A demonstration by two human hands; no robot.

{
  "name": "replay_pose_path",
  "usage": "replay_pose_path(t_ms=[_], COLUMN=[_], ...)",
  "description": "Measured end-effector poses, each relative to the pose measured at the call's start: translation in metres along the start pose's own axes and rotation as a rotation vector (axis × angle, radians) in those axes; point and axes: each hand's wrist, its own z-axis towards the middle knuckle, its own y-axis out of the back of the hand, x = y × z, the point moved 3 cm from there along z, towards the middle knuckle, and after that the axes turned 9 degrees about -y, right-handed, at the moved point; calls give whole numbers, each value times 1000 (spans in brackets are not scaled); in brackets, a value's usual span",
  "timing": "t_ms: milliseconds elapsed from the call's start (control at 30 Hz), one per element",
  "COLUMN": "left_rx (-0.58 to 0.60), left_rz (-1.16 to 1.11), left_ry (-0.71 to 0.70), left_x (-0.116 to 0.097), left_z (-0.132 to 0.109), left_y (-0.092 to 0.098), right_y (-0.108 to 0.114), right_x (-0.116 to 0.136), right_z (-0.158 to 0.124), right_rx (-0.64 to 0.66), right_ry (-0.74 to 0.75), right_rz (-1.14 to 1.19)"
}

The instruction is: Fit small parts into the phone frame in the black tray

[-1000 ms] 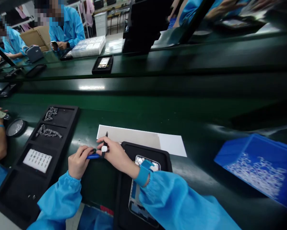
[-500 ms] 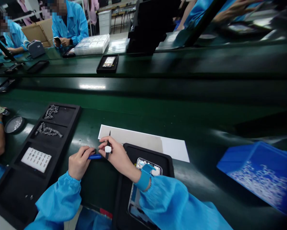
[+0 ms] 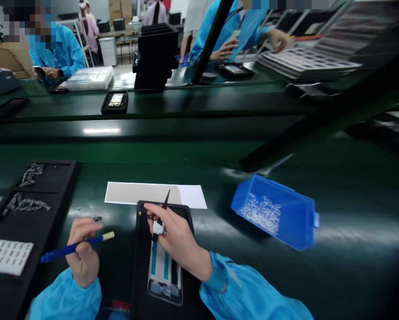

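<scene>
- Head view, left hand point(image 3: 81, 251): its fingers curl round and pinch a slim blue plastic pen-like tool with a cream tip point(image 3: 76, 246), which lies across the hand, tip pointing right.
- Right hand point(image 3: 176, 238): thumb and fingers press together on slender black pointed tweezers point(image 3: 162, 214), which rise past the knuckles. A small white fitting point(image 3: 158, 228) sits on them. Whether the tips grip anything is too small to tell.
- Below that hand, a silver phone frame point(image 3: 164, 280) lies flat in a black rectangular tray point(image 3: 139, 262), partly hidden by the hand.
- Risks: a tiny dark part point(image 3: 97, 218) lies loose just above the left fingers, so a careless sweep of the hand could knock it away. The sharp tweezers, if they slip, could scratch the frame.
- Surface: a black foam tray point(image 3: 49, 171) holds heaps of tiny dark parts and a white card point(image 3: 8, 257). A beige-and-white paper sheet point(image 3: 154, 194) lies behind the tray, and a tilted blue plastic bin point(image 3: 276, 213) sits on the dark green bench point(image 3: 286, 149).
- Room: across the bench, a worker in a blue smock point(image 3: 54, 55) holds a phone beside a clear plastic box point(image 3: 89, 78).
</scene>
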Motion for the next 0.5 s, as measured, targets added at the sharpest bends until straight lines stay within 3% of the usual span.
replay_pose_path(t_ms=[67, 233, 333, 500], left_rx=[-7, 282, 332, 305], left_rz=[-196, -338, -318, -305], left_ry=[47, -90, -159, -148], left_x=[-12, -34, -35, -32], left_z=[4, 4, 0, -4], left_y=[-21, -68, -78, -80], right_y=[4, 15, 20, 22], right_x=[-1, -1, -5, -15], right_z=[-6, -15, -19, -23], right_rx=[-18, -11, -29, -74], right_ry=[44, 76, 71, 8], right_rz=[-73, -174, -130, 124])
